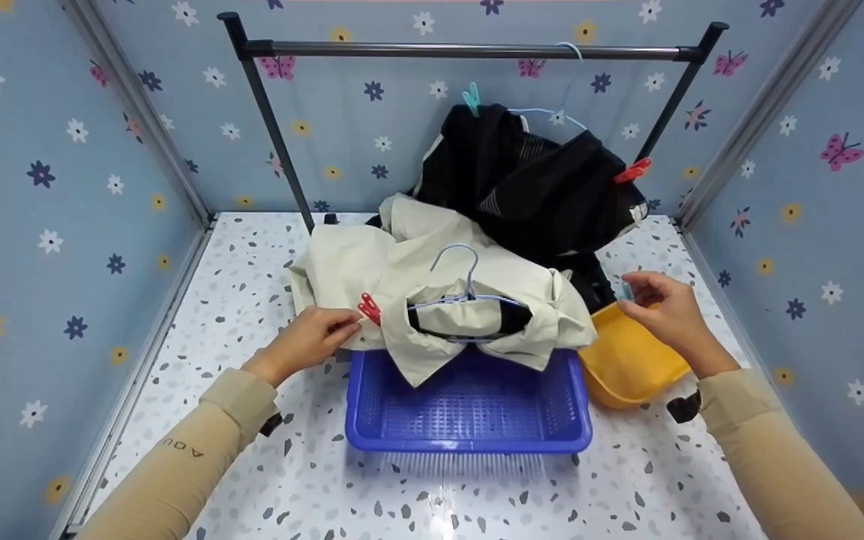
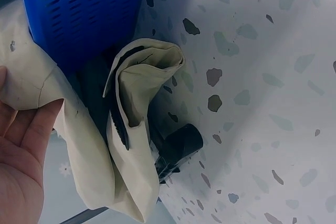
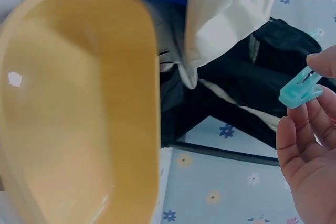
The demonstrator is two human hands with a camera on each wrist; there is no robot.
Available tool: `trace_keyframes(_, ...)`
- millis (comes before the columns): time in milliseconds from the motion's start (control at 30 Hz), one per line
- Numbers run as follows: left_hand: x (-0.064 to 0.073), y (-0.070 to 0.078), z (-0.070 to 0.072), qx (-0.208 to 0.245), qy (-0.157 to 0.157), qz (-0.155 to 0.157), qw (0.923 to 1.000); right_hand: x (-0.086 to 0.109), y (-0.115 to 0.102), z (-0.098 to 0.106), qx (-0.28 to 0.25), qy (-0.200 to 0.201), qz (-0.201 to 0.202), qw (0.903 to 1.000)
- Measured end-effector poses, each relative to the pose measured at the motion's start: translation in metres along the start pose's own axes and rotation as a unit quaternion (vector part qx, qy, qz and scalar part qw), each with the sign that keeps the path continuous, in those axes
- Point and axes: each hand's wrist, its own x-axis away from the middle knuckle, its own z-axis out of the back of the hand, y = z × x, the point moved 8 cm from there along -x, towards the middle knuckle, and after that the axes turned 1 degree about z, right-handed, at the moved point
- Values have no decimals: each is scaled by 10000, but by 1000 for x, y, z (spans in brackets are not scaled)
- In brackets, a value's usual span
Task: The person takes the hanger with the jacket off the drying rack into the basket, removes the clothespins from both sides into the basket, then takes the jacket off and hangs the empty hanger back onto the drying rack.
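A cream collared jacket [image 1: 469, 232] lies across the back of the blue basket [image 1: 469, 446], a light blue hanger [image 1: 471, 289] in its neck opening. A red clothespin [image 1: 370, 307] is clipped on its left shoulder. My left hand [image 1: 312, 337] pinches the cloth just beside that clothespin; in the left wrist view its fingers [image 2: 37, 129] go under the fabric. On the right, my right hand [image 1: 664, 311] is above the yellow basin [image 1: 612, 394]. It pinches a teal clothespin [image 3: 302, 87] between thumb and fingers, apart from the jacket.
Behind, a black garment [image 1: 529, 180] hangs on a hanger from the rack's bar [image 1: 402, 50], with a teal clothespin [image 1: 471, 97] and a red clothespin [image 1: 633, 171] on its shoulders. Patterned walls [image 1: 49, 262] enclose the speckled table [image 1: 274, 487] on three sides.
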Motion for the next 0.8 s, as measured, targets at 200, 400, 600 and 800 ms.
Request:
trace_keyframes(200,0,0,-1,-20,-34,41,10000,3,17,-6,140,-187,-95,9997)
trace_keyframes(400,0,0,-1,-2,-52,56,10000,7,34,-12,468,-606,-344,9965)
trace_keyframes(600,0,1,0,7,-40,40,10000,11,50,-19,625,-1023,-660,9906)
trace_keyframes(800,0,1,0,-66,-2,-18,10000,14,60,-27,652,-1210,-520,9891)
